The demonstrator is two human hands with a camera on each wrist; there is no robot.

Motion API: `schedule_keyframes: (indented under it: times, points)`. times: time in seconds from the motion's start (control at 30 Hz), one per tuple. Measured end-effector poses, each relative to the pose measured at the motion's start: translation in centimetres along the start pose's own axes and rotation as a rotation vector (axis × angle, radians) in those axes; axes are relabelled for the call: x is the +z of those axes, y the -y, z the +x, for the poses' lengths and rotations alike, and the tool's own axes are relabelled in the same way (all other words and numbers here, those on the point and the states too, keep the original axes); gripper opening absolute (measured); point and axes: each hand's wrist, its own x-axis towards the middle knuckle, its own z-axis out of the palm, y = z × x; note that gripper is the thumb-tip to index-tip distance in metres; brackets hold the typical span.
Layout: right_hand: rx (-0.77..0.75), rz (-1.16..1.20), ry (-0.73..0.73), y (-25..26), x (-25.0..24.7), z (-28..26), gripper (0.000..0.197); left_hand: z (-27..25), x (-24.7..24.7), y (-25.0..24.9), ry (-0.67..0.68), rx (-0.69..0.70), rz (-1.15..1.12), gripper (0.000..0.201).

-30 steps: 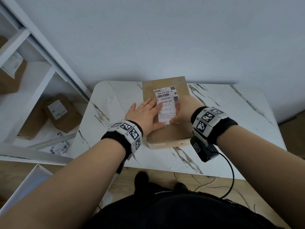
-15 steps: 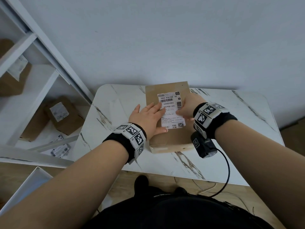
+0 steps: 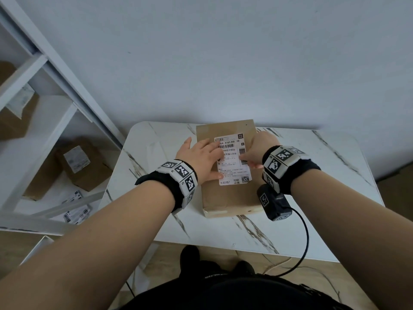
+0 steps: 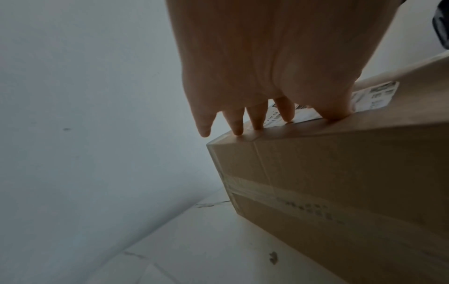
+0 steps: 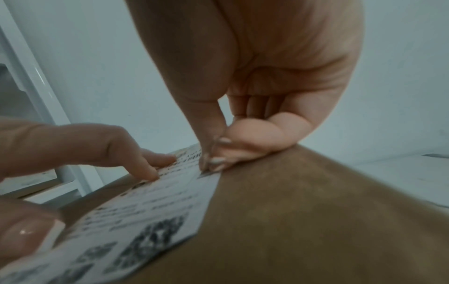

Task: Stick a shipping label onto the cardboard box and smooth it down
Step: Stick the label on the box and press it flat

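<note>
A flat cardboard box (image 3: 230,198) lies on the marble table, and a white shipping label (image 3: 234,168) lies flat on its top. My left hand (image 3: 201,155) rests open on the label's upper left part, its straight fingers (image 4: 257,119) pressing the label (image 4: 374,96) and the box (image 4: 340,173) near the far edge. My right hand (image 3: 257,151) is curled, and its thumb and bent fingertips (image 5: 216,159) press down on the right edge of the label (image 5: 150,207). Bare brown box top (image 5: 303,211) shows to the right of the label. The left hand's fingers (image 5: 145,159) also appear there.
The white marble table (image 3: 324,198) stands against a plain wall. To the left is a white shelf (image 3: 55,121) holding labelled cardboard boxes (image 3: 82,164) and loose label sheets (image 3: 76,211). A black cable (image 3: 306,238) hangs from my right wrist.
My left hand has slid up the label toward the far edge, uncovering the label's lower part. My right hand has moved up the right edge from the bottom corner.
</note>
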Motion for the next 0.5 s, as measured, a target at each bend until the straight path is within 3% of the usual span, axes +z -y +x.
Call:
schedule_keyframes:
  times: [0.13,0.2,0.4,0.5]
  points:
    - [0.033,0.004,0.007,0.3,0.2,0.3,0.036,0.5,0.0,0.3,0.048,-0.021,-0.043,0.066]
    - [0.029,-0.016,0.014,0.7,0.1,0.4,0.024,0.8,0.0,0.4,0.065,-0.046,-0.038,0.080]
    - [-0.100,-0.212,-0.059,3.4,0.6,-0.4,0.007,0.9,0.1,0.6,0.097,-0.045,-0.010,0.089]
    - [-0.231,-0.369,0.107,4.9,1.4,-1.0,0.039,1.0,0.1,0.8,0.104,-0.046,-0.023,0.094]
